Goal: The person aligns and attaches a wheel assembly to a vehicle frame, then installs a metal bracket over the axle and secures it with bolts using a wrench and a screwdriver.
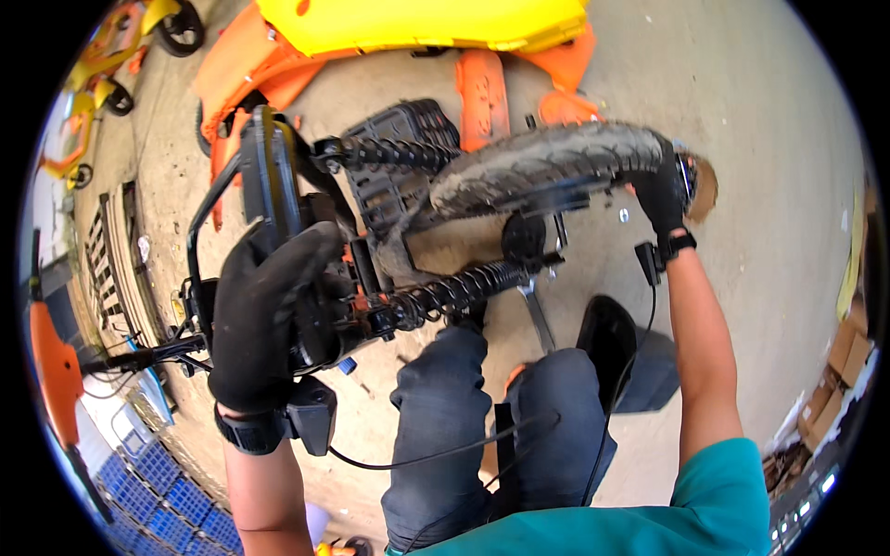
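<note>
A partly stripped scooter or moped lies in front of my knees, its treaded rear tire (556,167) on the right. My left hand (269,315), in a black glove, is closed over the black scooter frame (357,264); its fingertips are partly hidden. At the right end of the tire, my gloved right hand (660,190) wraps round the tread, with some fingers out of sight. Two black coil-spring shock absorbers, a far one (399,155) and a near one (454,292), flank the wheel. A metal kickstand (536,315) points toward my legs.
Yellow body panels (426,23) and an orange panel (482,97) lie beyond the scooter. Orange-ended handlebars (57,361) stick out left. Blue crates (153,473) stand lower left, a wooden pallet (130,264) at left, cardboard boxes (839,361) at right. Cables run from both wrists.
</note>
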The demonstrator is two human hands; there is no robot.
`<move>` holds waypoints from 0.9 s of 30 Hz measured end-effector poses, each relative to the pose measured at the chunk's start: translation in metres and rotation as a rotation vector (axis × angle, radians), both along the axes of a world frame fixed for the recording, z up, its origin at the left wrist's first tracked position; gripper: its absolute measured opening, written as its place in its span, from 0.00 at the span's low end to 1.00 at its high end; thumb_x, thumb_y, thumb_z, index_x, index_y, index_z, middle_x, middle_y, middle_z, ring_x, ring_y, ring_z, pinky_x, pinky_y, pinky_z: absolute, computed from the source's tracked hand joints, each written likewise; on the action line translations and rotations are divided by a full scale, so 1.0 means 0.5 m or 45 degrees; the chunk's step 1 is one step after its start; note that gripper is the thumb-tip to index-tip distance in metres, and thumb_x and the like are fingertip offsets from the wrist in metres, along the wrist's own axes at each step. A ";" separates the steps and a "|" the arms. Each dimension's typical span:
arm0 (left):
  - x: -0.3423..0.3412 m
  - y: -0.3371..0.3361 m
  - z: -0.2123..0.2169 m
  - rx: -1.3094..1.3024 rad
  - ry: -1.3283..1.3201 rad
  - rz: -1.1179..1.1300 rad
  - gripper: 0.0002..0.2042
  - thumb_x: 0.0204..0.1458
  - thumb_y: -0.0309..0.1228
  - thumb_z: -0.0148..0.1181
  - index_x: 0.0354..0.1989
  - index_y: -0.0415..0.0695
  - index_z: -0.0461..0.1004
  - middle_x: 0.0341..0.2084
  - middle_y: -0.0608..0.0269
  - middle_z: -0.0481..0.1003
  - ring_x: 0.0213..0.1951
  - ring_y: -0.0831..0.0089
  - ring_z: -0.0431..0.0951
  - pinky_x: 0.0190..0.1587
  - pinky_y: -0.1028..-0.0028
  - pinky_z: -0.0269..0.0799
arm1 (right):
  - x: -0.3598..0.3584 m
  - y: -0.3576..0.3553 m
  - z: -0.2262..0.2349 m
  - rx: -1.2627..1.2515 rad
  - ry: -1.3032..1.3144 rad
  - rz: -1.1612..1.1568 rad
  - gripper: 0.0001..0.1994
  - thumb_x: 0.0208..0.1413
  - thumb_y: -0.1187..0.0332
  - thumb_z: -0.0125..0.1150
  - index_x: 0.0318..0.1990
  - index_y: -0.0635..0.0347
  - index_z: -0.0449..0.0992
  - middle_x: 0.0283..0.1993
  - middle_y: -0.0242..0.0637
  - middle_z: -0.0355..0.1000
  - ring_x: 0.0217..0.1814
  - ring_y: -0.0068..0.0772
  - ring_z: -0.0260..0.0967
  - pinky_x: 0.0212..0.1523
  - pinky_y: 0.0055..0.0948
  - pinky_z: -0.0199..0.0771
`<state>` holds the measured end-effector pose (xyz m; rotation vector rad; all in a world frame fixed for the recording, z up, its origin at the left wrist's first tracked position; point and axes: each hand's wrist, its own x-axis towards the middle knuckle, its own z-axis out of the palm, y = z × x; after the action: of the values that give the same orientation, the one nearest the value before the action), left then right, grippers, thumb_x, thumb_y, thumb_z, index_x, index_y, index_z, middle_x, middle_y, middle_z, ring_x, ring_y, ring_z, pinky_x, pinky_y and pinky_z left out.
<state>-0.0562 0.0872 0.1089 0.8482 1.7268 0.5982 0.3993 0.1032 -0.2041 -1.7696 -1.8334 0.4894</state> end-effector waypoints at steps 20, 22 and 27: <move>-0.104 0.022 -0.047 0.809 0.697 -1.299 0.24 0.46 0.28 0.70 0.54 0.43 0.73 0.49 0.57 0.77 0.47 0.62 0.80 0.52 0.68 0.75 | -0.033 0.039 0.011 0.335 0.454 0.008 0.24 0.48 0.77 0.64 0.55 0.64 0.67 0.50 0.45 0.74 0.53 0.37 0.73 0.54 0.32 0.71; -0.106 0.026 -0.046 0.910 0.809 -1.417 0.23 0.47 0.28 0.69 0.53 0.43 0.73 0.50 0.57 0.77 0.46 0.63 0.81 0.52 0.69 0.76 | -0.034 0.041 0.001 0.353 0.596 -0.003 0.26 0.46 0.77 0.66 0.55 0.63 0.67 0.50 0.45 0.75 0.53 0.40 0.73 0.55 0.33 0.71; -0.107 0.040 -0.048 -0.105 -0.314 -0.345 0.27 0.45 0.28 0.71 0.56 0.47 0.72 0.46 0.62 0.78 0.44 0.68 0.81 0.49 0.72 0.76 | -0.032 0.042 -0.023 0.339 0.599 -0.151 0.27 0.44 0.78 0.66 0.55 0.64 0.67 0.49 0.46 0.75 0.53 0.41 0.73 0.54 0.34 0.71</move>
<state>-0.1100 0.1070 0.0848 0.8922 1.3768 0.4266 0.3832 0.1241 -0.2156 -1.4268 -1.3868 0.5333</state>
